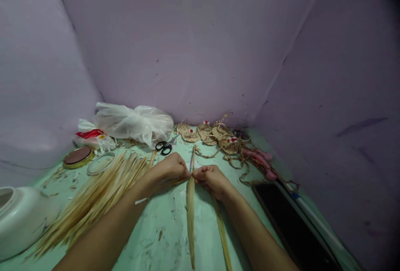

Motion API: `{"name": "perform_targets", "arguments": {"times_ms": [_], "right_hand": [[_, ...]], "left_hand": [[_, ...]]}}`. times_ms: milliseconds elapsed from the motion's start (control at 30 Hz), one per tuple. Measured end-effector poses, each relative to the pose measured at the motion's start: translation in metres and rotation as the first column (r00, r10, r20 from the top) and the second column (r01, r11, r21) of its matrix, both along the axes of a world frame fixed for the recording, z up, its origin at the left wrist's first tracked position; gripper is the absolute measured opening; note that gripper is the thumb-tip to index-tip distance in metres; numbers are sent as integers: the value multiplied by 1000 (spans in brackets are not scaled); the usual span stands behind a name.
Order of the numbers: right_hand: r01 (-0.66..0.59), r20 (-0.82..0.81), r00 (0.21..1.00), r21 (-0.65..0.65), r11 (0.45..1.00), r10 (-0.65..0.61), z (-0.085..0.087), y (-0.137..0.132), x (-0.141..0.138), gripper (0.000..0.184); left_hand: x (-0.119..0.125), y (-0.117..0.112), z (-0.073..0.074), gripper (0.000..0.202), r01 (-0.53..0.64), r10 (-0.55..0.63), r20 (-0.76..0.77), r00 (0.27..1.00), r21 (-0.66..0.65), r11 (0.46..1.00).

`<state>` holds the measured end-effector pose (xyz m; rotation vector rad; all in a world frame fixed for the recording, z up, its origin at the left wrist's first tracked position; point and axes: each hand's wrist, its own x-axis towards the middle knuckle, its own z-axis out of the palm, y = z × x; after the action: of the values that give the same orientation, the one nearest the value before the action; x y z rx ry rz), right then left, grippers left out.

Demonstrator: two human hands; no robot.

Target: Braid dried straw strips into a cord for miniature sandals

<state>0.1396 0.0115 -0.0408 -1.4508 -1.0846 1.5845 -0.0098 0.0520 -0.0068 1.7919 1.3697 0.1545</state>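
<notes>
My left hand [171,167] and my right hand [211,178] meet at the middle of a pale green table [162,237]. Both are closed in a pinch on dried straw strips [190,208], which trail from the fingers toward me in two long blades. A short end sticks up between the hands. A big bundle of loose straw strips [93,198] lies just left of my left forearm.
Black scissors [164,146] lie behind my hands. Several small woven straw sandals [206,132] and plaited cord [240,164] sit at the back right. A clear plastic bag [134,123], a round tin lid [77,156], a white pot [21,217] and a dark phone [290,221] ring the space.
</notes>
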Motion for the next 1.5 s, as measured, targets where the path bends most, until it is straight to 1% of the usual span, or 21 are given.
{"name": "perform_targets", "arguments": {"times_ms": [200,300,400,467,500,567,667,733,867,967,1067,1167,1267,1333,1400,1433,1500], "right_hand": [[1,-10,1000,-15,1000,-1,3,-1,-1,9],[17,-1,1000,-14,1000,-17,5,-2,-2,9],[7,-4,1000,-2,1000,-7,7,-3,-2,9],[-6,-2,1000,9,1000,6,8,-3,-1,10],[-5,0,1000,15,1000,5,8,-3,-1,10],[-1,3,1000,21,1000,1,9,-3,-1,11],[17,5,1000,3,1000,-17,11,-4,-2,9],[24,2,1000,-12,1000,-24,12,-4,-3,8],[16,-4,1000,2,1000,-16,12,-4,-3,10],[25,-13,1000,-18,1000,-25,10,-3,-2,6],[34,-11,999,-12,999,-34,8,-3,-2,5],[21,-13,1000,-7,1000,-21,8,-2,-1,5],[13,9,1000,-13,1000,-13,8,-2,-1,7],[8,21,1000,-3,1000,-8,8,-2,-1,8],[17,6,1000,2,1000,-17,7,-2,-2,7],[22,-5,1000,1,1000,-22,7,-2,-2,6],[32,-22,999,-8,999,-32,6,-1,-2,5]], "left_hand": [[4,-2,1,18,8,-7,-24,1000,40,999],[-1,1,8,17,3,-4,18,1000,36,999],[-5,2,18,16,-40,47,102,994,-71,997],[-4,1,20,17,-16,40,152,988,-157,987],[-3,0,19,17,2,26,165,986,-167,986],[-1,1,13,15,7,8,139,990,-108,994],[-2,5,2,19,-51,50,37,998,23,998],[-4,8,-1,22,-34,35,-17,999,28,999],[-5,6,1,21,11,-8,-109,994,26,1000],[-1,-2,-1,24,5,11,-173,985,90,996],[1,-6,-7,23,9,24,-205,978,158,987],[-7,0,-7,19,17,10,-164,986,159,987],[-17,9,4,16,72,-68,-37,997,133,988],[-20,10,13,15,144,-147,76,986,40,989],[-17,7,18,15,212,-202,148,968,-57,976],[-14,5,17,14,221,-208,150,966,-73,973],[-7,0,13,13,192,-187,100,977,-32,981]]}}
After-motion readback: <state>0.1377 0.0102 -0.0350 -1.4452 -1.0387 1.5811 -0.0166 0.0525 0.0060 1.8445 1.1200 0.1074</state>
